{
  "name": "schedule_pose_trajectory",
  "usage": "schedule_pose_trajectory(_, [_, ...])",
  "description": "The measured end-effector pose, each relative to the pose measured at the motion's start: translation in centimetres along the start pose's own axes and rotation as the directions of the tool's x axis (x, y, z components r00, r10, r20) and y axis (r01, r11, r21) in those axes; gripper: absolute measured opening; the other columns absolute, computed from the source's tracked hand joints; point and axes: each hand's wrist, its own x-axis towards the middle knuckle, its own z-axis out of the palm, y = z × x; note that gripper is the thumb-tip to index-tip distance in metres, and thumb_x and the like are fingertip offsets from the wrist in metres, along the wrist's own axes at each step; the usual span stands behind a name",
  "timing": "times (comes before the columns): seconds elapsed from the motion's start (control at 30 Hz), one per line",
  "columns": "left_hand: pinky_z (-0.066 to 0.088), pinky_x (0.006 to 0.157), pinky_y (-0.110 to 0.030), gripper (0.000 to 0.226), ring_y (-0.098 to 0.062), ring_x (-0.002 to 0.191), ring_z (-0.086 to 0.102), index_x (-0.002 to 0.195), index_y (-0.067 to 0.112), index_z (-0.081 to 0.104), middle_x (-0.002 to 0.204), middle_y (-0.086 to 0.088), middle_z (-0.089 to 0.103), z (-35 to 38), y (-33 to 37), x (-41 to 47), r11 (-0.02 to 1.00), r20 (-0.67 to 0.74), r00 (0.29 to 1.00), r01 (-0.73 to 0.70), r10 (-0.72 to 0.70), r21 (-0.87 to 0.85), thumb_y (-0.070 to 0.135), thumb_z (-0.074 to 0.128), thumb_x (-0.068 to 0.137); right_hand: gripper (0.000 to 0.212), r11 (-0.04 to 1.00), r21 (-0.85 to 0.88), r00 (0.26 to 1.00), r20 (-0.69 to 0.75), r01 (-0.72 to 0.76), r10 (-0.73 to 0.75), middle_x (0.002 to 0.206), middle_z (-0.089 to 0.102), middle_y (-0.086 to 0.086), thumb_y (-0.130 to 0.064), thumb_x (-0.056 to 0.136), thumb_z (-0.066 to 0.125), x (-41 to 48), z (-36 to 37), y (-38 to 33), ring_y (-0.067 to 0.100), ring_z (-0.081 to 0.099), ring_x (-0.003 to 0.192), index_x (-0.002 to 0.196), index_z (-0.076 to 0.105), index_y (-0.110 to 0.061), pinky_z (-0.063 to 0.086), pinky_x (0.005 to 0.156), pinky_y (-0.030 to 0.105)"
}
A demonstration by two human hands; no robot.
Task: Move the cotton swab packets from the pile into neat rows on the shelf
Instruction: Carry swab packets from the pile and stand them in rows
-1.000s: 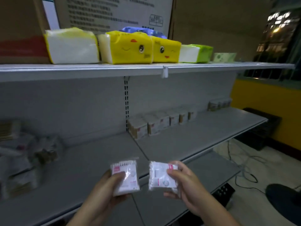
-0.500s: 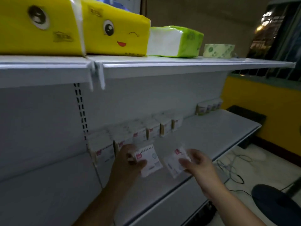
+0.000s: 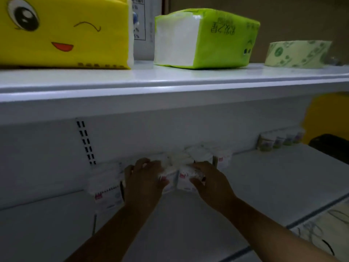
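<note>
**Two packets going into the row at the back of the shelf**

At the left end of the row, one cotton swab packet [image 3: 105,188] already stands upright against the back wall of the lower shelf [image 3: 273,182]. Just to its right, the left hand [image 3: 144,178] has its fingers curled over the top of a second packet [image 3: 171,178], which it mostly hides. Touching that one on the right is a third packet [image 3: 184,183]. The right hand [image 3: 211,184] pinches it, thumb on the front face and fingers over the top edge. Both held packets are down at shelf level, in line with the row. Further right, more packets [image 3: 222,157] stand along the wall, blurred and somewhat crumpled-looking. Well beyond them sits a group of small tubs [image 3: 268,142].

This looks like the placing step: the packets are being seated, not yet let go. The next move probably calls for squaring each one upright, snug against its neighbours. Then the fingers can ease off without tipping the light packets over. The pile itself is out of view, so how many remain cannot be told.
</note>
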Motion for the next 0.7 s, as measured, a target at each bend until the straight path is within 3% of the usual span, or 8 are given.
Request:
schedule_pose_trajectory(0.07, [0.051, 0.073, -0.053, 0.052, -0.029, 0.091, 0.069, 0.077, 0.015, 0.074, 0.092, -0.004, 0.074, 0.2, -0.1, -0.1, 0.997, 0.047, 0.999, 0.003, -0.006, 0.077, 0.029, 0.097, 0.032, 0.036, 0.947, -0.198, 0.967, 0.037, 0.253, -0.250, 0.104, 0.066, 0.005, -0.021, 0.079, 0.074, 1.3, 0.0, 1.0, 0.018, 0.053, 0.100, 0.113, 0.065, -0.014, 0.037, 0.085, 0.024])
schedule_pose_trajectory(0.17, [0.050, 0.077, -0.057, 0.054, -0.033, 0.096, 0.068, 0.076, 0.013, 0.073, 0.100, -0.009, 0.072, 0.0, -0.4, -0.2, 0.977, 0.086, 0.996, -0.003, -0.016, 0.211, 0.031, 0.096, 0.031, 0.038, 0.833, -0.351, 0.899, 0.077, 0.429, -0.431, 0.097, 0.066, 0.004, -0.033, 0.069, 0.079, 2.8, 0.1, 2.2, 0.022, 0.056, 0.095, 0.101, 0.068, -0.015, 0.037, 0.081, 0.033])
schedule_pose_trajectory(0.23, [0.041, 0.091, -0.064, 0.062, -0.035, 0.114, 0.059, 0.099, 0.010, 0.072, 0.120, -0.013, 0.065, -0.1, 0.0, -0.2, 0.945, 0.154, 0.988, -0.022, -0.030, 0.326, 0.037, 0.092, 0.047, 0.046, 0.784, -0.369, 0.861, 0.116, 0.500, -0.495, 0.101, 0.065, 0.004, -0.041, 0.064, 0.078, 3.5, 0.4, 2.9, 0.025, 0.056, 0.097, 0.100, 0.067, -0.015, 0.034, 0.081, 0.036])
schedule_pose_trajectory(0.3, [0.001, 0.109, -0.066, 0.076, -0.032, 0.144, 0.018, 0.144, 0.012, 0.036, 0.155, -0.011, 0.026, 0.4, 0.3, -0.1, 0.883, 0.284, 0.957, -0.081, -0.061, 0.462, 0.046, 0.064, 0.082, 0.050, 0.737, -0.376, 0.821, 0.144, 0.562, -0.553, 0.104, 0.065, 0.007, -0.043, 0.062, 0.078, 4.1, 0.7, 3.5, 0.025, 0.051, 0.101, 0.100, 0.067, -0.013, 0.033, 0.084, 0.038])
schedule_pose_trajectory(0.33, [-0.019, 0.105, -0.062, 0.077, -0.029, 0.147, -0.005, 0.151, 0.014, 0.011, 0.160, -0.008, 0.004, 0.8, 0.3, -0.1, 0.852, 0.340, 0.936, -0.106, -0.089, 0.513, 0.046, 0.047, 0.091, 0.050, 0.724, -0.381, 0.811, 0.150, 0.575, -0.565, 0.106, 0.065, 0.008, -0.042, 0.061, 0.078, 4.5, 0.7, 3.7, 0.026, 0.049, 0.105, 0.099, 0.068, -0.012, 0.033, 0.086, 0.039])
schedule_pose_trajectory(0.4, [-0.034, 0.095, -0.061, 0.076, -0.030, 0.144, -0.020, 0.150, 0.013, -0.012, 0.159, -0.008, -0.012, 1.2, 0.7, 0.1, 0.786, 0.429, 0.894, -0.172, -0.129, 0.594, 0.042, 0.035, 0.097, 0.050, 0.713, -0.383, 0.804, 0.177, 0.588, -0.568, 0.112, 0.066, 0.010, -0.042, 0.061, 0.080, 5.3, 0.5, 3.8, 0.028, 0.053, 0.110, 0.098, 0.070, -0.011, 0.032, 0.090, 0.042])
schedule_pose_trajectory(0.57, [-0.032, 0.093, -0.064, 0.081, -0.034, 0.144, -0.018, 0.146, 0.011, -0.020, 0.158, -0.013, -0.013, 1.1, 1.4, 0.9, 0.724, 0.473, 0.866, -0.220, -0.165, 0.654, 0.046, 0.035, 0.098, 0.049, 0.717, -0.378, 0.810, 0.314, 0.585, -0.496, 0.124, 0.063, 0.014, -0.044, 0.077, 0.055, 5.5, 0.9, 3.8, 0.028, 0.062, 0.112, 0.106, 0.071, -0.008, 0.030, 0.099, 0.046])
schedule_pose_trajectory(0.7, [-0.024, 0.101, -0.064, 0.083, -0.032, 0.144, -0.017, 0.147, 0.013, -0.019, 0.158, -0.012, -0.014, 0.7, 1.8, 0.8, 0.753, 0.494, 0.847, -0.193, -0.196, 0.629, 0.050, 0.036, 0.097, 0.063, 0.716, -0.428, 0.823, 0.419, 0.552, -0.384, 0.129, 0.059, 0.016, -0.049, 0.091, 0.029, 4.9, 0.5, 3.5, 0.031, 0.058, 0.119, 0.116, 0.067, -0.006, 0.024, 0.103, 0.051])
